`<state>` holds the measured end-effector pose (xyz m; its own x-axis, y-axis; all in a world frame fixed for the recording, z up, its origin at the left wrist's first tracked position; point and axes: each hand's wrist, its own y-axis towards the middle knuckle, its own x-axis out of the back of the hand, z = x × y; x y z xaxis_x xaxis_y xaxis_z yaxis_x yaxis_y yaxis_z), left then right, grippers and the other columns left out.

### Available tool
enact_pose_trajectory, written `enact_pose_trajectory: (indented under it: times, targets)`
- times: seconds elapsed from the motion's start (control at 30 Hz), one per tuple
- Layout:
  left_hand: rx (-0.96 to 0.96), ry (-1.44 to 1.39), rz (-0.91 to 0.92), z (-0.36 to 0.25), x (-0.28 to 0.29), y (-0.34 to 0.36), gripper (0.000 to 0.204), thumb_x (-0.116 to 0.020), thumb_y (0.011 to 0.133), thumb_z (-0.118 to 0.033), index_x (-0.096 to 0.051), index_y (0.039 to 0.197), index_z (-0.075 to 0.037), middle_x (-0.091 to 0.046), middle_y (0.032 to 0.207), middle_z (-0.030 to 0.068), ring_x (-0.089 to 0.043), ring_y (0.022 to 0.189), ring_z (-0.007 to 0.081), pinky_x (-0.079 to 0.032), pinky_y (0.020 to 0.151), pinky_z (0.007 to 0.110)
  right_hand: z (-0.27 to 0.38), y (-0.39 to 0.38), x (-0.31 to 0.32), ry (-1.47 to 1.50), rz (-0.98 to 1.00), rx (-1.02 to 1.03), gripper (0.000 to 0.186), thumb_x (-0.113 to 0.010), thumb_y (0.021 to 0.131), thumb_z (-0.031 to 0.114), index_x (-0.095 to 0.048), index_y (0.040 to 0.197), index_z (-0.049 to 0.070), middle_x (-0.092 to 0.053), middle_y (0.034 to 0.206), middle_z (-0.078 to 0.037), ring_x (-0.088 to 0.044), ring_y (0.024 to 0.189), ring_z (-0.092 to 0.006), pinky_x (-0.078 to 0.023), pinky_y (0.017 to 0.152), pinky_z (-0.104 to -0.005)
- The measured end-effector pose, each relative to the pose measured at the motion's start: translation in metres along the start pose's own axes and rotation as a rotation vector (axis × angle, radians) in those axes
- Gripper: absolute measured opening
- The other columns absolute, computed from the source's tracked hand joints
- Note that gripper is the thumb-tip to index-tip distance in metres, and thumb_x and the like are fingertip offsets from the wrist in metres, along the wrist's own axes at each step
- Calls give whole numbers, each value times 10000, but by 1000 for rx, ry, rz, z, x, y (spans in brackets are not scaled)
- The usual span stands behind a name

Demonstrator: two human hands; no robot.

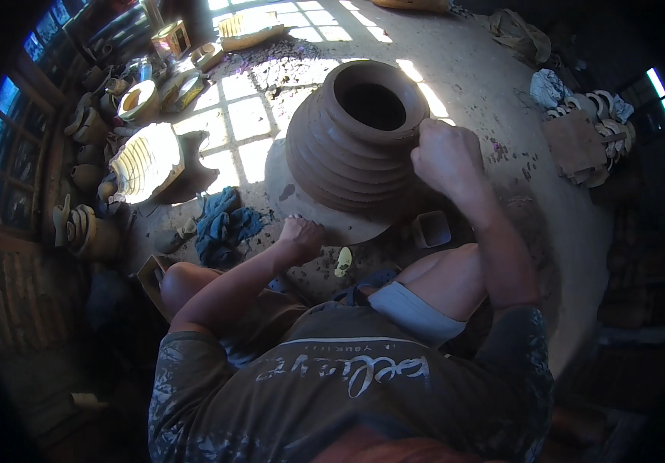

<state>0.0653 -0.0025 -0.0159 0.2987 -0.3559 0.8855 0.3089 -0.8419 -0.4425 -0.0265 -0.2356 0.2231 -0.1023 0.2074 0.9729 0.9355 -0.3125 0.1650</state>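
Observation:
A large brown clay pot (pixel 340 166) with ridged sides and a wide dark mouth stands on a flat round board or wheel (pixel 278 185) in front of me. My right hand (pixel 448 158) is closed in a fist against the pot's right side, just below the rim. Whatever its fingers may hold is hidden. At the near left edge of the board rests my left hand (pixel 302 238), fingers curled over that edge. Between my knees, below the board, lies a small yellowish piece (pixel 343 261). A small square container (pixel 432 229) sits by my right knee.
A crumpled blue-green cloth (pixel 224 225) lies left of the board. Beyond it, a ribbed pale vessel (pixel 147 162) lies on its side, near a cream bowl (pixel 139 101) and several pots along the windowed wall. Stacked curved pieces and a flat brown board (pixel 574 147) stand at right.

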Motion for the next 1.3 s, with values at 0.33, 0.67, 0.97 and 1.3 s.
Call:
enact_pose_trajectory:
  times: [0.33, 0.67, 0.97, 1.3]
  targets:
    - [11, 96, -21, -28, -13, -2, 280, -656, 949, -328, -796, 1042, -104, -756, 1134, 129, -682, 1130, 328, -505, 935, 478, 57, -34, 26, 760, -144, 298, 173, -683, 896, 133, -726, 989, -6, -744, 933, -172, -736, 848, -302, -589, 765, -402]
    - [35, 233, -38, -22, -15, 0, 312, -613, 953, -291, -782, 1131, -98, -736, 1176, 127, -644, 1175, 371, -464, 967, 592, -8, 22, 41, 1111, 114, 50, 223, -715, 998, 174, -736, 1059, -39, -694, 843, -20, -647, 763, -94, -529, 726, -257]
    - [227, 34, -63, 60, 20, -4, 260, -626, 961, -230, -772, 1149, -124, -760, 1156, 103, -716, 1098, 260, -553, 872, 395, 14, 93, 26, 912, 345, 232, 304, -665, 1032, 281, -742, 1074, -9, -673, 843, -29, -618, 798, -94, -513, 744, -262]
    - [10, -104, -15, -90, -19, -27, 394, -544, 1010, -283, -744, 1237, -30, -628, 1367, 276, -565, 1316, 443, -467, 1018, 570, 42, 140, 15, 796, 468, 343, 306, -659, 989, 231, -750, 1118, -32, -736, 900, -62, -645, 843, -137, -526, 822, -327]
